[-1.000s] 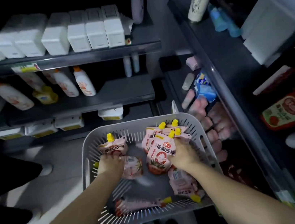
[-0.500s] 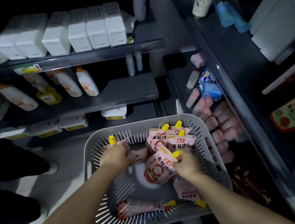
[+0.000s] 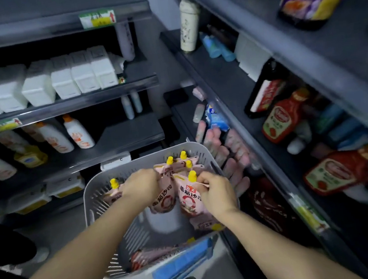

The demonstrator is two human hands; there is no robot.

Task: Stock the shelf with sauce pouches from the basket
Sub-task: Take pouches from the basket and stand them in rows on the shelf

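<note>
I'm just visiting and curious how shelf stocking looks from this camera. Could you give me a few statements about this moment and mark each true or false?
1. Both hands are down in the grey basket. True.
2. The right hand grips a pink pouch with a yellow cap. True.
3. The sauce pouches have blue caps. False: the caps that show are yellow.
4. The left hand is placing a pouch on the shelf. False: it is in the basket, among the pouches.
5. Red ketchup bottles lie on the shelf to the right. True.
</note>
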